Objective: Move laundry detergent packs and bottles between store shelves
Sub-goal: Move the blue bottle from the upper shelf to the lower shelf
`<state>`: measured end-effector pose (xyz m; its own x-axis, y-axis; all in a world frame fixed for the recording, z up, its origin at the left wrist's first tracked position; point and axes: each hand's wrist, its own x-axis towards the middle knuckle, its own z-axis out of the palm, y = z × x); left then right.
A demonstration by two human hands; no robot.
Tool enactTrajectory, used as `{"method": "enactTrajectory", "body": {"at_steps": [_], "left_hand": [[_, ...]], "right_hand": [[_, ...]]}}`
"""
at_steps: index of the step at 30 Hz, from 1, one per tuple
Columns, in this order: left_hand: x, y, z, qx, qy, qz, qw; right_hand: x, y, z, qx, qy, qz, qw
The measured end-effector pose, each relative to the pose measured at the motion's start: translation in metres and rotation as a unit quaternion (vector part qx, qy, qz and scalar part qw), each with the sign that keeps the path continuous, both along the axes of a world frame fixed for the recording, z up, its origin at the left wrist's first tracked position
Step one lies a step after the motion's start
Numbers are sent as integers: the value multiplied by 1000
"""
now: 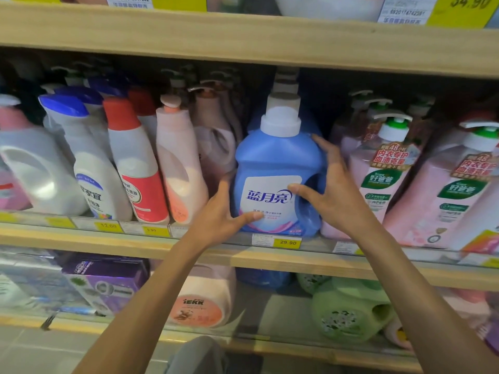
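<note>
A blue detergent bottle (275, 157) with a white cap and a white label stands upright at the front of the middle shelf (113, 240). My left hand (221, 214) presses against its lower left side, thumb across the bottom of the label. My right hand (332, 184) wraps its right side by the handle, thumb on the label, fingers reaching up to the shoulder. More blue bottles of the same kind stand behind it, mostly hidden.
White, red-capped and pink bottles (178, 168) crowd the left of the blue one; pink pump bottles (383, 174) stand close on its right. The shelf board above (243, 41) hangs low. The lower shelf holds purple boxes (108, 282), a peach bottle (202, 300) and green bottles (351, 309).
</note>
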<state>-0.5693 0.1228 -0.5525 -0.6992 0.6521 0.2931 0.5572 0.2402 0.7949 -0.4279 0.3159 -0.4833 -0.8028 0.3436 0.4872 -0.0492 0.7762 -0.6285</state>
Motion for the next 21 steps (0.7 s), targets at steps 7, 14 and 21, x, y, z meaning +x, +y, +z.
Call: {"method": "enactTrajectory", "body": {"at_steps": [7, 14, 21], "left_hand": [[-3, 0, -2, -1, -16, -3, 1000], [1, -2, 6, -47, -99, 15, 994], [34, -10, 42, -104, -148, 27, 983]], "right_hand": [[1, 0, 2, -7, -7, -13, 1000], [2, -4, 2, -40, -16, -20, 999], [18, -13, 16, -36, -56, -21, 998]]}}
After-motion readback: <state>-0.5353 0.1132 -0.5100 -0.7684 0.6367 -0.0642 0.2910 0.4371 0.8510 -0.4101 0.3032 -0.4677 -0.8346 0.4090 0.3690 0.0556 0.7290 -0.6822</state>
